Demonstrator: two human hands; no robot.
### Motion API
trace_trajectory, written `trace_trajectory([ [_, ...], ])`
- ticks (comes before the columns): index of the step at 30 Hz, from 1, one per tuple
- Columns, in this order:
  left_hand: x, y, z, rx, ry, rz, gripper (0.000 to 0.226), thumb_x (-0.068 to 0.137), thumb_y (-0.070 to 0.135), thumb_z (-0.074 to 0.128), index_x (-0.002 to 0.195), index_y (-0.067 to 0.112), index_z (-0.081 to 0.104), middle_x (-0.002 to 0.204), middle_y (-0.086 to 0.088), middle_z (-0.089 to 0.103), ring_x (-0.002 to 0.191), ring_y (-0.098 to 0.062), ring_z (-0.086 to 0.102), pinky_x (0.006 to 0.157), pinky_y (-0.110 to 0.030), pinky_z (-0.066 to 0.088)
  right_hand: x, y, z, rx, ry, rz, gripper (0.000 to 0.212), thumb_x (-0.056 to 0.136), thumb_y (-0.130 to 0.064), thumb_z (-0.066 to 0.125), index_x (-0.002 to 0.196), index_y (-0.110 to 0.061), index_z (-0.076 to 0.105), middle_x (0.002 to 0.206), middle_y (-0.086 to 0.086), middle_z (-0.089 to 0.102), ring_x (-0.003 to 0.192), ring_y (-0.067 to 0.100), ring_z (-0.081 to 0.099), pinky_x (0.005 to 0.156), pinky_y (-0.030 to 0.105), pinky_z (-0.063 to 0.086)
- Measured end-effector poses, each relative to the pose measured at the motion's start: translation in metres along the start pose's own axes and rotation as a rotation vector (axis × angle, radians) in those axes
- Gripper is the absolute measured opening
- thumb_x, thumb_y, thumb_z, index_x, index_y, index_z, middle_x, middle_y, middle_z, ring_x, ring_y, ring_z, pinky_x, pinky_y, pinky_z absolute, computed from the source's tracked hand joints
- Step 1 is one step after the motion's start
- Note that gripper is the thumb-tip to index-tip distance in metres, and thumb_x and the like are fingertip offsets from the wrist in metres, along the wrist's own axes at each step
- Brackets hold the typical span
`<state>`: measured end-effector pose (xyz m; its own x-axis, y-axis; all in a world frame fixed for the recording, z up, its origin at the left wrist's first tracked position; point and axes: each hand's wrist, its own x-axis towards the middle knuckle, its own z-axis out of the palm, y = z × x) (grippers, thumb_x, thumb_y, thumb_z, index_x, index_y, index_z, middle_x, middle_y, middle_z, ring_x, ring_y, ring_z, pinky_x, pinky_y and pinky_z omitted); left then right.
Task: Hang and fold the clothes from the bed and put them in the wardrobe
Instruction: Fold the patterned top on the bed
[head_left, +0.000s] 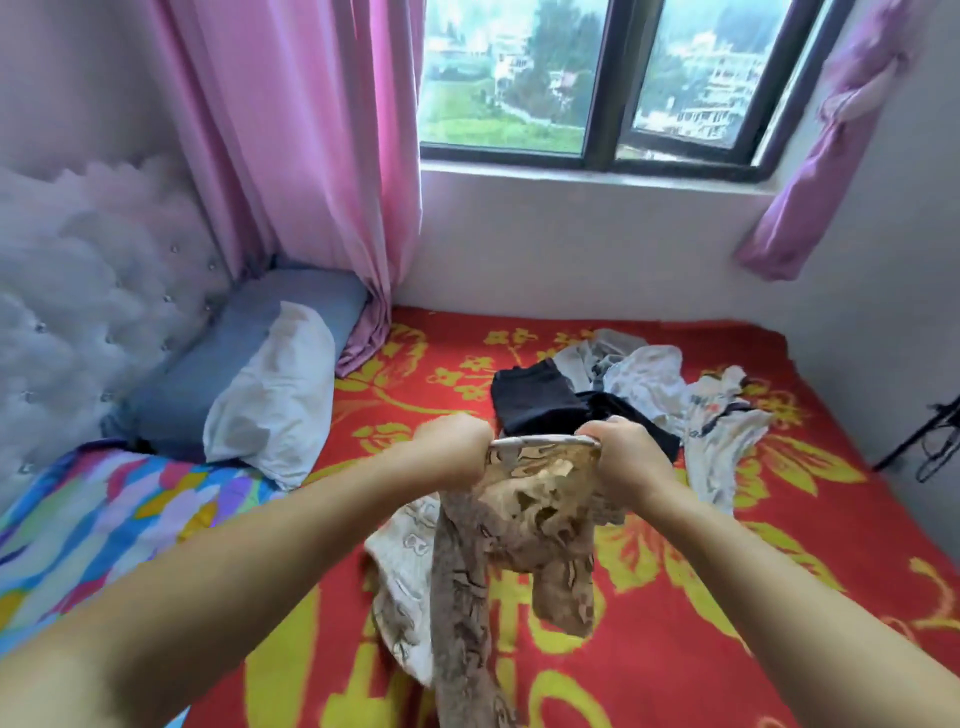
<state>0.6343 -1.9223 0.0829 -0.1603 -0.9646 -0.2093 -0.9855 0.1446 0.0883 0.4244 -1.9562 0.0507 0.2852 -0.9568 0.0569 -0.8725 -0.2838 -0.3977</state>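
My left hand (457, 444) and my right hand (626, 452) each grip one end of the waistband of brown patterned trousers (524, 540), holding them up over the bed. The legs hang down toward me. Under them a cream patterned garment (402, 587) lies on the red and yellow blanket (727, 597). Farther back on the bed sits a pile of clothes: a black garment (535, 397), a grey one (597, 353) and white ones (722, 415).
A white pillow (275, 395) and a blue pillow (228, 358) lie at the tufted headboard (78, 291) on the left. A multicoloured quilt (109, 519) is at the near left. Pink curtains (311, 156) flank the window (597, 78). A black stand (930, 441) is at the right wall.
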Motion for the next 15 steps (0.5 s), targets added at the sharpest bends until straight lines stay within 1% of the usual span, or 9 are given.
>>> trace_trajectory([
  [3, -0.008, -0.008, -0.043, 0.033, 0.143, -0.081, 0.015, 0.084, 0.01, 0.05, 0.093, 0.01, 0.062, 0.101, -0.013, 0.064, 0.093, -0.034, 0.062, 0.066, -0.034, 0.044, 0.006, -0.008, -0.051, -0.151, 0.051, 0.044, 0.023, 0.082, -0.001, 0.047, 0.09, -0.01, 0.066, 0.085, 0.009, 0.064, 0.079, 0.029, 0.061, 0.063, 0.032, 0.051],
  [4, -0.011, -0.009, -0.057, 0.043, 0.203, -0.102, 0.012, 0.083, 0.011, 0.051, 0.09, 0.01, 0.061, 0.101, -0.013, 0.064, 0.094, -0.034, 0.062, 0.066, -0.033, 0.043, 0.008, -0.011, -0.069, -0.2, 0.047, 0.065, 0.024, 0.083, 0.0, 0.045, 0.09, -0.01, 0.066, 0.086, 0.009, 0.065, 0.078, 0.028, 0.062, 0.064, 0.031, 0.051],
  [6, -0.016, -0.011, -0.08, 0.05, 0.315, -0.132, 0.005, 0.084, 0.011, 0.05, 0.081, 0.014, 0.053, 0.098, -0.012, 0.063, 0.092, -0.035, 0.061, 0.065, -0.033, 0.041, 0.01, -0.021, -0.105, -0.258, 0.036, 0.105, 0.024, 0.083, -0.004, 0.045, 0.092, -0.013, 0.065, 0.088, 0.008, 0.067, 0.081, 0.027, 0.064, 0.074, 0.036, 0.056],
  [7, -0.018, -0.012, -0.089, 0.048, 0.358, -0.143, 0.009, 0.085, 0.011, 0.049, 0.077, 0.015, 0.048, 0.096, -0.012, 0.062, 0.088, -0.035, 0.06, 0.064, -0.033, 0.04, 0.01, -0.027, -0.121, -0.276, 0.022, 0.122, 0.023, 0.082, -0.005, 0.045, 0.092, -0.013, 0.065, 0.088, 0.008, 0.068, 0.08, 0.027, 0.064, 0.074, 0.038, 0.057],
  [9, -0.023, -0.016, -0.102, 0.017, 0.418, -0.182, 0.01, 0.087, 0.014, 0.049, 0.079, 0.016, 0.045, 0.091, -0.011, 0.061, 0.078, -0.032, 0.054, 0.063, -0.033, 0.039, 0.01, -0.038, -0.148, -0.263, -0.01, 0.144, 0.017, 0.081, -0.003, 0.045, 0.085, -0.01, 0.06, 0.078, 0.007, 0.066, 0.067, 0.026, 0.062, 0.056, 0.033, 0.055],
  [11, -0.026, -0.022, -0.114, -0.107, 0.438, -0.218, 0.007, 0.09, 0.02, 0.049, 0.087, 0.014, 0.05, 0.087, -0.007, 0.059, 0.076, -0.028, 0.053, 0.062, -0.032, 0.039, 0.011, -0.048, -0.167, -0.037, -0.009, 0.188, 0.017, 0.081, 0.004, 0.046, 0.081, -0.009, 0.057, 0.057, 0.005, 0.057, 0.045, 0.02, 0.055, 0.032, 0.024, 0.042],
  [12, -0.029, -0.024, -0.119, -0.252, 0.423, -0.211, 0.012, 0.091, 0.021, 0.048, 0.092, 0.012, 0.055, 0.086, -0.005, 0.061, 0.076, -0.026, 0.055, 0.063, -0.031, 0.04, 0.011, -0.053, -0.174, 0.18, -0.014, 0.22, 0.02, 0.081, 0.008, 0.044, 0.082, -0.007, 0.058, 0.051, 0.006, 0.054, 0.037, 0.017, 0.053, 0.028, 0.022, 0.038],
  [13, -0.031, -0.026, -0.125, -0.471, 0.386, -0.19, 0.018, 0.091, 0.02, 0.048, 0.096, 0.008, 0.06, 0.085, -0.006, 0.061, 0.077, -0.025, 0.056, 0.065, -0.03, 0.041, 0.009, -0.056, -0.179, 0.414, -0.037, 0.256, 0.025, 0.083, 0.011, 0.041, 0.086, -0.005, 0.059, 0.051, 0.009, 0.056, 0.036, 0.017, 0.055, 0.029, 0.023, 0.042],
  [15, -0.038, -0.025, -0.134, -0.993, 0.273, -0.146, 0.027, 0.091, 0.008, 0.043, 0.106, 0.001, 0.065, 0.084, -0.013, 0.059, 0.076, -0.024, 0.055, 0.071, -0.034, 0.043, 0.005, -0.064, -0.186, 0.786, -0.141, 0.287, 0.029, 0.09, 0.011, 0.037, 0.093, -0.004, 0.062, 0.062, 0.016, 0.067, 0.051, 0.026, 0.068, 0.042, 0.031, 0.055],
])
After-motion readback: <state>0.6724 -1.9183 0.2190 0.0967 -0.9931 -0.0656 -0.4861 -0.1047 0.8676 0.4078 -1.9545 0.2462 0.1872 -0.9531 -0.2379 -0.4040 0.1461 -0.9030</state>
